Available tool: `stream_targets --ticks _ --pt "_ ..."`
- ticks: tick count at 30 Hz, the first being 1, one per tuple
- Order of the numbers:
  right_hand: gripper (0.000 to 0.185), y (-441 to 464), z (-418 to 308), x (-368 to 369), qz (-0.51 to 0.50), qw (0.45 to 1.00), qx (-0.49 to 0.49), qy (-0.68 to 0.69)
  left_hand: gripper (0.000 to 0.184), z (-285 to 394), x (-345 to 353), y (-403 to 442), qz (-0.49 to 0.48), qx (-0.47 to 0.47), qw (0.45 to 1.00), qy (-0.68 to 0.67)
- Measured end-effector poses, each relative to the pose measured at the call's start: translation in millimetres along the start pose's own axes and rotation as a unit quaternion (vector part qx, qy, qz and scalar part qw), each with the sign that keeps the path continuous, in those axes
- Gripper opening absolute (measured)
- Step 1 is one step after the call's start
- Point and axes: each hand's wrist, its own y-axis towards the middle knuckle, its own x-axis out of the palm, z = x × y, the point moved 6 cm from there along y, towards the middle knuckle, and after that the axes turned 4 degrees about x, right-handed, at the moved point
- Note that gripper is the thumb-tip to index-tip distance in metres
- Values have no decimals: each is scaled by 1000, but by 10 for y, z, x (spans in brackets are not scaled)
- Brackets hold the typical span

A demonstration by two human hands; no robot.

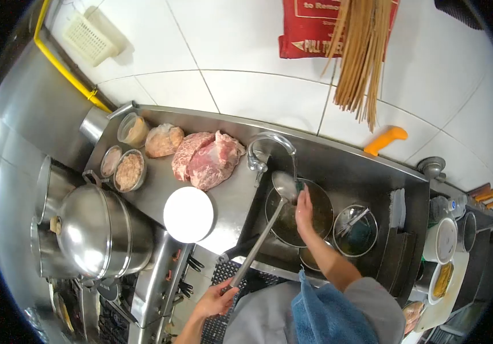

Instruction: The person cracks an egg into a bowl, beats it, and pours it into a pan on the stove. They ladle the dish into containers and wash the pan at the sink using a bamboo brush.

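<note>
My left hand (pixel 217 299) is wrapped round the handle end of a long metal ladle (pixel 258 243). The ladle's round bowl (pixel 284 186) is over the sink, beside the stream from the curved faucet (pixel 271 137). My right hand (pixel 304 211) is next to the bowl, its fingers close together around something dark green, too small to name. Below both lies a large round pan (pixel 281 226) with murky liquid. To its right in the sink stands a metal bowl (pixel 356 230) with utensils in it.
Raw meat (pixel 209 159), a white round lid or plate (pixel 189 215) and tubs of minced food (pixel 129 171) stand on the steel counter left of the sink. Large pots (pixel 100 229) are at far left. White containers (pixel 441 241) stand at right. An orange handle (pixel 385 141) shows behind the sink.
</note>
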Motion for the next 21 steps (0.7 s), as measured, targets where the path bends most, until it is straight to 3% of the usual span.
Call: stream_targets --ticks 2,4,5,8,9,11,13,14,15,17,18,19,20,21 --pt "40 -115 -345 108 -23 947 -250 -200 45 -68 9 38 -12 21 999 23" --pt "37 -200 -739 241 -92 828 -430 -346 47 51 71 -34 -12 24 997 74" --pt "36 -82 -757 287 -157 823 -432 -334 48 80 89 -52 -24 10 998 53" --pt "31 395 -629 402 -347 868 -276 -224 51 136 129 -152 -21 -16 999 38" --pt "33 567 -498 370 -365 903 -144 -172 52 92 136 -164 -40 -14 999 18" --pt "37 766 -207 278 -378 916 121 -61 52 -4 127 -188 -42 -37 998 7" --pt "43 790 64 28 -278 942 187 1 52 -50 160 -204 -50 -23 998 43" --pt "42 727 220 -1 -249 925 273 85 52 -30 190 -170 -42 9 996 79" --pt "39 596 185 -26 -205 920 316 110 52 -35 206 -168 -19 37 993 107" --pt "45 597 681 -85 -264 885 297 242 53 -3 264 -113 -35 88 980 177" --pt "49 301 486 -167 -138 889 365 239 55 -29 282 -35 -13 146 961 233" --pt "52 151 449 -154 -71 880 374 283 55 -147 265 95 13 210 950 230" --pt "57 106 450 -188 -106 888 317 315 55 -252 266 149 34 269 933 235" --pt "55 69 413 -269 -88 895 314 303 55 -287 276 83 22 263 936 231"
